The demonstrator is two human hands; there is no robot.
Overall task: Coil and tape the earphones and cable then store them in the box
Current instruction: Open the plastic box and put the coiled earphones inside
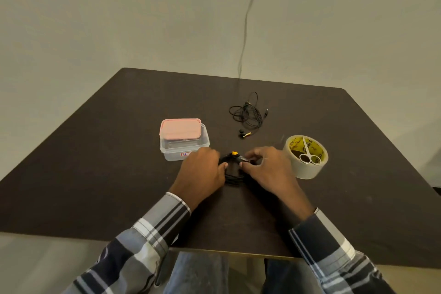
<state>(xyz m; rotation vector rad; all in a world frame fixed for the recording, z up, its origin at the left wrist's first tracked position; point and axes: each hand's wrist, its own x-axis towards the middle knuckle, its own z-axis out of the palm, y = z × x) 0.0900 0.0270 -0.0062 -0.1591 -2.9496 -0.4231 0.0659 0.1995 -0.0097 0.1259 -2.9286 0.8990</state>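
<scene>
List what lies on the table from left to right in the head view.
Plastic box with pink lid → left hand → coiled black cable → right hand → tape roll with scissors resting on it.

head cam | 1 view | looks forward-down | table (95,162) close below

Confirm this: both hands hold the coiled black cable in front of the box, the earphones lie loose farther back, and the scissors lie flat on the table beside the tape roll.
One error. The head view shows the scissors resting on top of the tape roll, across its hole, not on the table. The rest stands.
</scene>
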